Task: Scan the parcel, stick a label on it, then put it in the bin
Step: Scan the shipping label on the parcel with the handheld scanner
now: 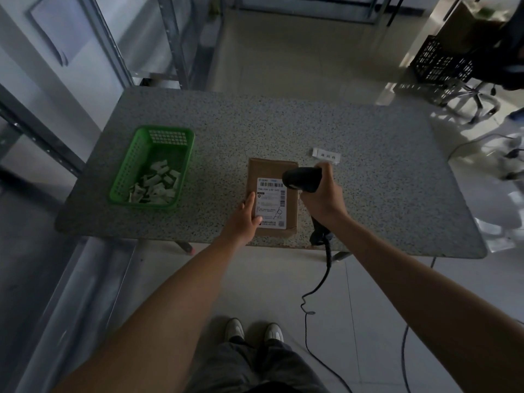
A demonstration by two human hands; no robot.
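A brown cardboard parcel (pixel 266 171) lies flat near the table's front edge, with a white shipping label (pixel 271 204) facing up. My left hand (pixel 246 218) rests flat on the parcel's left edge and holds it down. My right hand (pixel 323 194) grips a black handheld barcode scanner (pixel 302 179), whose head hangs over the parcel's upper right corner and points at the barcode. The scanner's cable (pixel 326 268) drops off the table to the floor. A small white sticker label (pixel 326 155) with printed characters lies on the table just behind my right hand.
A green plastic basket (pixel 133 165) holding several white label scraps stands at the table's left. The speckled table (pixel 382 180) has metal shelving to its left. A black crate (pixel 442 63) and an office chair base (pixel 479 100) stand at the far right.
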